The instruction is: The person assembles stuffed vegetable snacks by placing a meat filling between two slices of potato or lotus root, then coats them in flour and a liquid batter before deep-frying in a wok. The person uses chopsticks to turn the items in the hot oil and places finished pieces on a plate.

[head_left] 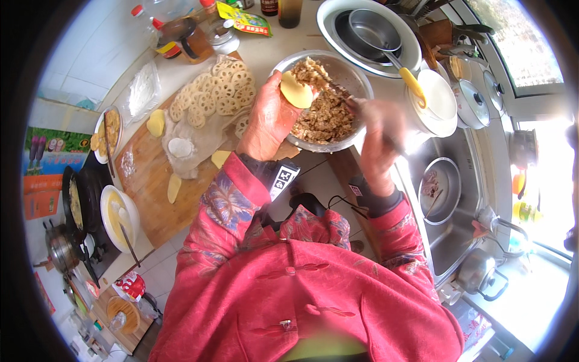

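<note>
Slice (296, 92), yellow, at steel bowl's (351, 69) 9 o'clock side | left hand (270, 114): holding slice | right hand (380, 136): blurred, 4 o'clock, gripping thin dark utensil (342, 92) | advice: keep slice level over bowl, dab minced filling (325, 122) centrally, leave edge bare

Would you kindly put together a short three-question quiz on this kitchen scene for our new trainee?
1. Which hand holds the pale yellow slice?
2. True or false: in the picture, the lotus root slices lie to the left of the metal bowl of brown mixture.
3. Where does the yellow-handled pan rest?
a) in the sink
b) in the white basin
c) on the wooden board

Key:
1. The left hand.
2. True.
3. b
</note>
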### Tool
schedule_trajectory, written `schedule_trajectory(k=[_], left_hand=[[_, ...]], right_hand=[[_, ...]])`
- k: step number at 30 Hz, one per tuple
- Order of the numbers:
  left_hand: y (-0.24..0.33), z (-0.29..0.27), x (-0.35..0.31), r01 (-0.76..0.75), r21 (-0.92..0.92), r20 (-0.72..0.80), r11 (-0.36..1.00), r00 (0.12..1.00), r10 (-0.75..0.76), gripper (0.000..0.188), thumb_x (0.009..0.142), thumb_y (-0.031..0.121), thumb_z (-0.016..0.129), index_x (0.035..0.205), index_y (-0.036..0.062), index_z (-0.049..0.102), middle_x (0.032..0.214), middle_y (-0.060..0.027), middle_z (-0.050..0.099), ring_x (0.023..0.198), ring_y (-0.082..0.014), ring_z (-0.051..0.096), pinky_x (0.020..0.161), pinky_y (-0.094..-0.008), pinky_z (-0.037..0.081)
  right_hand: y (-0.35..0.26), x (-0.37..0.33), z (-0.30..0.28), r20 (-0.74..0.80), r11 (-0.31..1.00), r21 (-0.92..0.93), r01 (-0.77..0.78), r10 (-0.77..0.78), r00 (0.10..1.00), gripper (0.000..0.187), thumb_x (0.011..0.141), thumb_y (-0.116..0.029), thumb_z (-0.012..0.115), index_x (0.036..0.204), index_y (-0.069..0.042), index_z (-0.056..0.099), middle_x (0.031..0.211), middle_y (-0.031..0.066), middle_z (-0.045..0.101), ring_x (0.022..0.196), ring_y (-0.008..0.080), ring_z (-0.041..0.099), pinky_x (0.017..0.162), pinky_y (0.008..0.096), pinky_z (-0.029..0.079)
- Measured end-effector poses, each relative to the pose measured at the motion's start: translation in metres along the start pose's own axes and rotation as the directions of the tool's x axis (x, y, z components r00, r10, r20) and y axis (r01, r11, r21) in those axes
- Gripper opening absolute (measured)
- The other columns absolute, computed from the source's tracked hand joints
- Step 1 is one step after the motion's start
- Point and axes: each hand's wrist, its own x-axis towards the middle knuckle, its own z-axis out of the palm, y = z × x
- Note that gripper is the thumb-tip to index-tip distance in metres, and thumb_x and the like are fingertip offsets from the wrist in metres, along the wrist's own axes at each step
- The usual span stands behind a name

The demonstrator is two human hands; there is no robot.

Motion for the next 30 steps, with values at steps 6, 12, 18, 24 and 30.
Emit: schedule_trajectory(k=[6, 12, 18, 24, 30], left_hand=[[-0.003, 0.017, 0.007, 0.062, -0.053, 0.127, 0.997, 0.990, -0.055, 0.045, 0.104, 0.027, 0.023, 0.125, -0.0050, 0.046, 0.131, -0.0232, 0.052, 0.125, -0.0375, 0.048, 0.105, -0.0522, 0.040], [-0.006, -0.006, 0.026, 0.053, -0.145, 0.117, 0.988, 0.992, -0.036, 0.039, 0.103, 0.028, 0.035, 0.125, -0.0008, 0.048, 0.129, -0.0207, 0.054, 0.125, -0.0367, 0.048, 0.103, -0.0538, 0.040], [-0.010, -0.023, 0.023, -0.010, 0.000, 0.204, 1.000, 0.979, 0.010, 0.032, 0.096, 0.015, 0.052, 0.124, 0.0022, 0.050, 0.126, -0.0184, 0.057, 0.122, -0.0360, 0.051, 0.100, -0.0506, 0.044], [-0.004, -0.024, 0.015, -0.036, 0.110, 0.196, 0.993, 0.980, 0.013, 0.035, 0.090, 0.004, 0.057, 0.124, 0.0004, 0.049, 0.125, -0.0194, 0.056, 0.120, -0.0343, 0.054, 0.098, -0.0466, 0.047], [0.007, -0.028, 0.006, -0.136, 0.335, 0.214, 0.932, 0.975, 0.066, 0.048, 0.082, -0.004, 0.056, 0.128, -0.0019, 0.042, 0.123, -0.0198, 0.057, 0.119, -0.0337, 0.055, 0.097, -0.0415, 0.049]], right_hand=[[0.000, -0.006, -0.008, 0.468, 0.809, -0.312, 0.499, -0.326, 0.821, 0.034, 0.065, 0.000, 0.074, 0.096, -0.001, 0.061, 0.106, 0.0157, 0.061, 0.102, 0.0345, 0.062, 0.082, 0.0415, 0.055], [-0.013, -0.006, -0.023, 0.424, 0.894, -0.231, 0.384, -0.263, 0.867, 0.024, 0.074, 0.001, 0.070, 0.095, 0.000, 0.060, 0.106, 0.0177, 0.062, 0.103, 0.0336, 0.063, 0.084, 0.0394, 0.054], [-0.019, 0.000, -0.034, -0.205, 0.965, -0.022, -0.260, 0.250, 0.946, 0.006, 0.094, -0.003, 0.054, 0.097, 0.000, 0.058, 0.097, 0.0101, 0.065, 0.091, 0.0198, 0.063, 0.081, 0.0332, 0.052], [0.031, 0.003, -0.025, 0.433, 0.843, -0.514, 0.159, 0.095, 0.896, 0.016, 0.086, -0.011, 0.064, 0.096, 0.000, 0.059, 0.096, 0.0159, 0.060, 0.086, 0.0307, 0.059, 0.073, 0.0365, 0.050], [0.023, 0.007, -0.035, 0.742, 0.701, -0.575, 0.422, 0.229, 0.630, 0.076, 0.063, -0.029, 0.082, 0.128, -0.005, 0.052, 0.132, 0.0168, 0.050, 0.130, 0.0358, 0.039, 0.105, 0.0507, 0.032]])
